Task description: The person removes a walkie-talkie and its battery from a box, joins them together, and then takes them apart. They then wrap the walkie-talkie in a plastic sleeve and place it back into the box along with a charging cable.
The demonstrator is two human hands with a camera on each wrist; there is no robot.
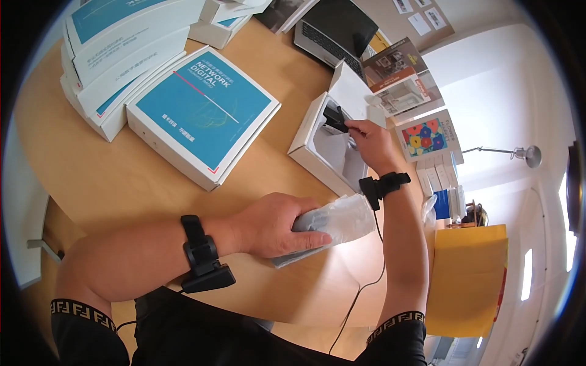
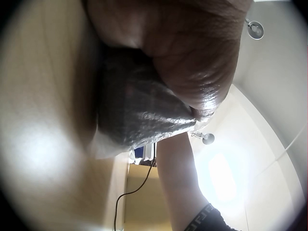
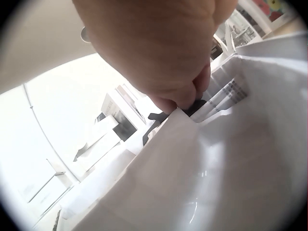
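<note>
My left hand [image 1: 278, 226] grips a dark grey object in a translucent plastic sleeve [image 1: 348, 221], held low over the table's near side. Its thumb lies along the near face, and the sleeve's loose end sticks out to the right. In the left wrist view the wrapped object [image 2: 139, 101] shows beneath the palm. My right hand [image 1: 370, 143] reaches to an open white box [image 1: 320, 174] and pinches a black piece [image 1: 334, 117] at its far side; I cannot tell what the piece is. The right wrist view shows the fingers at the box wall [image 3: 144, 178], with dark ends [image 3: 154, 117] poking out.
A blue and white "NETWORK DIGITAL" box [image 1: 207, 116] lies left of the open one, beside stacked similar boxes [image 1: 125, 67]. Behind stand a laptop [image 1: 336, 30] and upright brochures [image 1: 400, 73]. A black cable [image 1: 360, 290] hangs from the right wrist; a yellow panel [image 1: 467, 280] stands at right.
</note>
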